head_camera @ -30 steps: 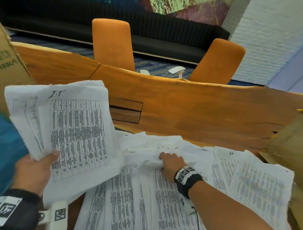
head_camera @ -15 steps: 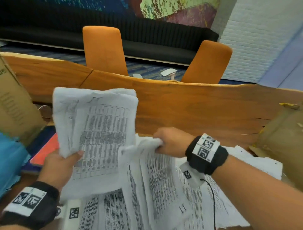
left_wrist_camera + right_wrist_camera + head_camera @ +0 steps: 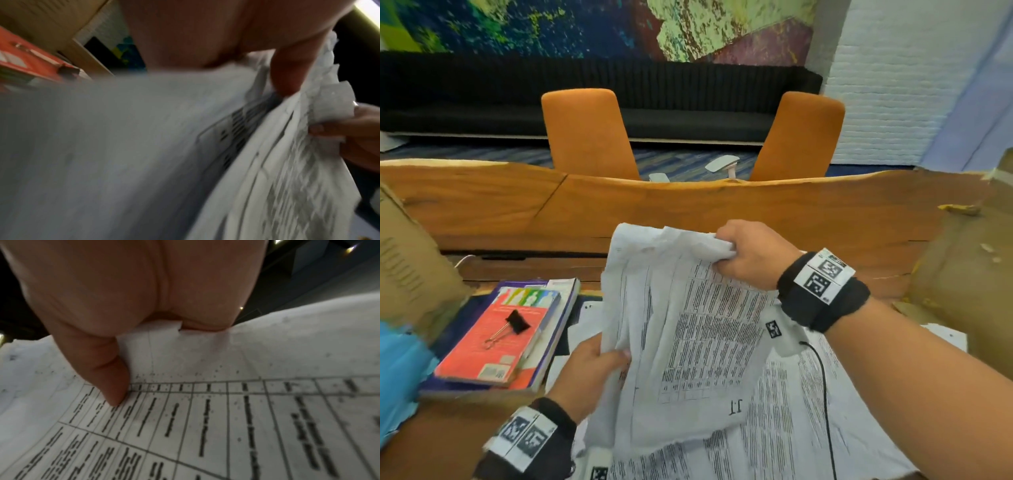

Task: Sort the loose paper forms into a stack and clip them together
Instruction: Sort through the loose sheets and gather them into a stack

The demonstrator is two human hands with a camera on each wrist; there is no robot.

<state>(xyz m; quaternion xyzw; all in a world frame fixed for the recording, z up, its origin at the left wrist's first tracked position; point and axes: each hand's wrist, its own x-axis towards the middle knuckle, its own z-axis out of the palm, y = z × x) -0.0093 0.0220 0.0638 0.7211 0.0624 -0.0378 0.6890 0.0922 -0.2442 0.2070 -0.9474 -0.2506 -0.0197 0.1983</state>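
A sheaf of printed paper forms [image 3: 688,335] is held up above the table, its print upside down to me. My right hand [image 3: 746,253] grips the crumpled top edge of the sheaf, thumb pressed on the printed table [image 3: 115,386]. My left hand [image 3: 592,370] pinches the sheaf's lower left edge, thumb on the front [image 3: 287,78]. More loose forms [image 3: 784,428] lie spread on the table beneath. A black binder clip [image 3: 512,325] with silver handles lies on a red book [image 3: 493,342] at the left.
The red book tops a small stack of books [image 3: 554,329]. Cardboard boxes stand at the left [image 3: 410,274] and right [image 3: 969,274]. The wooden table [image 3: 722,212] stretches ahead, with two orange chairs [image 3: 585,133] behind it.
The right hand lifted its picked-up sheets and brought them onto the left hand's sheaf; both hands now hold one bundle in the middle. The view has shifted, showing the books and clip.
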